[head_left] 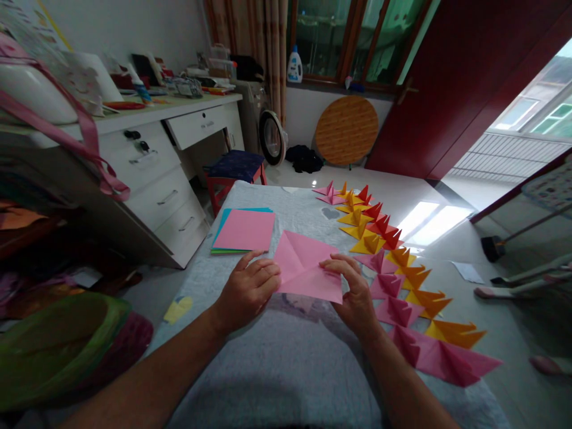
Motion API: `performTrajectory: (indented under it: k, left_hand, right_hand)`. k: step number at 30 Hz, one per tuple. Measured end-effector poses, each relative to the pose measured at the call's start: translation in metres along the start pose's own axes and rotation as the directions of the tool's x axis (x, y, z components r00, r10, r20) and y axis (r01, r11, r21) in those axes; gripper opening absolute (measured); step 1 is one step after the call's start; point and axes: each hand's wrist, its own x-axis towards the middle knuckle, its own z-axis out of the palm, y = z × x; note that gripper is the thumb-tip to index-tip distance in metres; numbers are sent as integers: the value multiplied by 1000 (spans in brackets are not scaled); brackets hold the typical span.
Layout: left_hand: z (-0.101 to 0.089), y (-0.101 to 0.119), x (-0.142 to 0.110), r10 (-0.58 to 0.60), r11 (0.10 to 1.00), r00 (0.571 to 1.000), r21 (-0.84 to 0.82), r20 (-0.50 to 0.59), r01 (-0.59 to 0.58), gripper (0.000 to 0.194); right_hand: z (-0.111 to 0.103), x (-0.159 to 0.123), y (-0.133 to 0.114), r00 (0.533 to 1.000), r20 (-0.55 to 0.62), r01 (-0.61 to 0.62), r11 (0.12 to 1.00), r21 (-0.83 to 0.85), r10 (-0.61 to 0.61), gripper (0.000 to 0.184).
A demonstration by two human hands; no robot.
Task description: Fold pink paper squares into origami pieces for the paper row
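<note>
A pink sheet of paper (304, 265), partly folded with creases showing, lies on the grey cloth-covered table (277, 363) in front of me. My left hand (248, 289) grips its left edge with curled fingers. My right hand (353, 286) pinches its right corner, fingers bent over the fold. A stack of square papers (243, 231), pink on top with blue and green beneath, lies just beyond my left hand.
A long row of folded paper shapes (393, 268) in pink, red, orange and yellow runs along the table's right edge. White drawers (161, 179) and a small stool (235, 170) stand to the left. A round wooden board (346, 130) leans on the far wall.
</note>
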Motion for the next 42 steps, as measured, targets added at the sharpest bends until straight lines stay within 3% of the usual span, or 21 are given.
performTrajectory:
  k: [6,9,11,17,28,42]
  left_hand:
    - [7,5,4,-36,998,992,60,123,29,16]
    - [18,1,2,-50,994,978,-87,202,69,14]
    - [25,-5,-1,-47,970,973,-222,225,98,24]
    - [38,-16,-7,-73,920,962,-354,263,167,41]
    - [36,-22,2,-21,920,942,-362,334,149,29]
    - [39,-35,3,19,916,944,-384,330,116,38]
  right_hand:
    - [5,-5,17,972,206,128,990,-52,-115,35]
    - [11,-9,27,967,245,88,993,-75,-67,41]
    - [14,-11,31,965,259,56,996,-73,-36,42]
    - [18,-11,37,965,263,13,999,-47,0,44]
    - [24,-12,37,973,230,-4,1000,-16,8,34]
    - [33,-12,33,977,209,-37,998,-50,47,30]
